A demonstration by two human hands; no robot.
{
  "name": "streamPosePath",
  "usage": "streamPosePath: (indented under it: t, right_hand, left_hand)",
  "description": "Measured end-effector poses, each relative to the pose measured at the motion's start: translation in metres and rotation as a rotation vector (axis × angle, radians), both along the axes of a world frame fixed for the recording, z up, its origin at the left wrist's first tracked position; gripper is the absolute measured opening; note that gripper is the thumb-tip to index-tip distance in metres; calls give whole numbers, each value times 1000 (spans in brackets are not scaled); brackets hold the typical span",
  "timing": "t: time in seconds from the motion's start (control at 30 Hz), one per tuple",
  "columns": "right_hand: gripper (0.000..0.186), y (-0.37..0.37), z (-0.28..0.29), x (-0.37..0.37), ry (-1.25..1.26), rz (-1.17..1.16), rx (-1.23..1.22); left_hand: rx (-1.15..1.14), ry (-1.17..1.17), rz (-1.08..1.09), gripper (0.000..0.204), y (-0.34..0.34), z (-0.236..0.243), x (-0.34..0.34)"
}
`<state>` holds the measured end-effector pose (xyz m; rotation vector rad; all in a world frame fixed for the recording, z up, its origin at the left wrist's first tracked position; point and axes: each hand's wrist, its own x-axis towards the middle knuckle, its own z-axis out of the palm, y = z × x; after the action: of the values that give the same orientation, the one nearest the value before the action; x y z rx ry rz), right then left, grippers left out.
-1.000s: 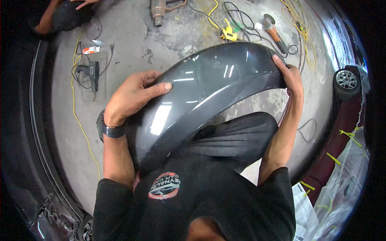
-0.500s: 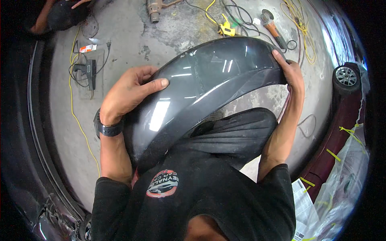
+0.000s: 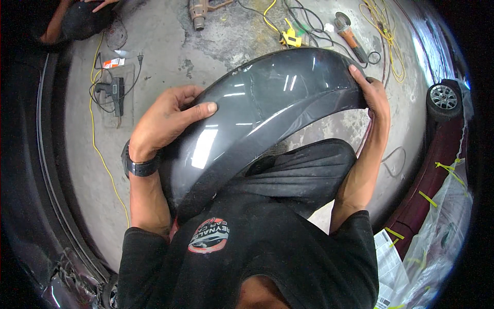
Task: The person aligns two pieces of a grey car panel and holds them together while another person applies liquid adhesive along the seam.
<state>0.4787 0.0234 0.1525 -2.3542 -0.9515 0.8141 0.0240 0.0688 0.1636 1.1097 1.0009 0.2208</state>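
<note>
I hold a curved, glossy dark grey body panel (image 3: 278, 95) across my front, above black creased fabric (image 3: 293, 175) at my lap. A thin irregular line runs down the panel's middle. My left hand (image 3: 172, 118) is closed on the upper left edge, thumb on the glossy face, fingers partly hidden over the rim; a black watch sits on that wrist. My right hand (image 3: 373, 95) grips the panel's right end, thumb on top, other fingers mostly behind it.
Heat gun (image 3: 199, 13), black corded tool (image 3: 114, 98), angle grinder (image 3: 350, 38), yellow device (image 3: 290, 37) and cords lie on concrete. A co-worker's arm (image 3: 54, 31) shows upper left. Dark car bodywork (image 3: 28, 170) curves left; wheel (image 3: 442, 103) and maroon bodywork with taped plastic (image 3: 437, 216) are right.
Compared with a second ago, the panel and both hands sit slightly higher in view, my left hand a little further left. Since half a second ago they have barely moved.
</note>
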Motion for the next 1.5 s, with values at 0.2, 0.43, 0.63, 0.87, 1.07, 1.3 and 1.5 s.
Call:
streamPosePath:
  t: [0.2,0.43,0.63,0.87,1.07,1.3,1.5]
  right_hand:
    - [81,-1,3,-3,49,13,-1]
    - [87,-1,-9,5,6,30,-42]
    - [87,-2,-12,8,17,31,-23]
    - [82,-2,-17,12,78,3,1]
    - [78,-4,-18,15,104,-24,32]
    - [72,-7,-13,15,131,-28,40]
    - [73,-6,-9,11,82,-7,18]
  left_hand:
    - [-16,14,28,40,-3,6,2]
    - [64,-4,51,43,-6,5,3]
    - [80,-12,47,43,-6,5,3]
    - [57,34,23,39,-7,10,2]
    - [73,50,33,38,-9,15,4]
    - [148,37,-4,51,-9,17,1]
    - [103,100,-4,56,-10,20,2]
